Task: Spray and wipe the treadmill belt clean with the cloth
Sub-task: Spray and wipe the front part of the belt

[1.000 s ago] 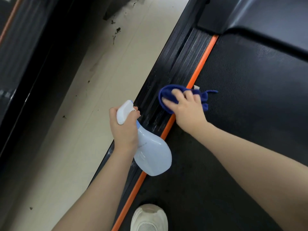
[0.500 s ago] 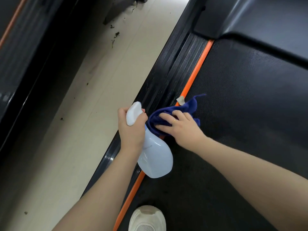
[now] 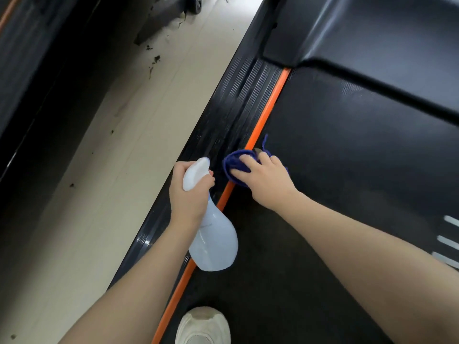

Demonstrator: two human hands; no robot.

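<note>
The black treadmill belt fills the right side, edged by an orange strip and a ribbed black side rail. My right hand presses a bunched blue cloth down across the orange strip, fingers spread over it. My left hand grips the neck of a pale translucent spray bottle, whose white head points forward over the side rail and whose body hangs toward me. Most of the cloth is hidden under my right hand.
A white shoe stands on the belt at the bottom. The black motor cover rises at the top right. Pale floor with dark debris runs left of the rail, beside another dark machine.
My right hand slid the cloth back toward me along the orange strip, then forward again over the strip and rail. My left hand kept hold of the bottle.
</note>
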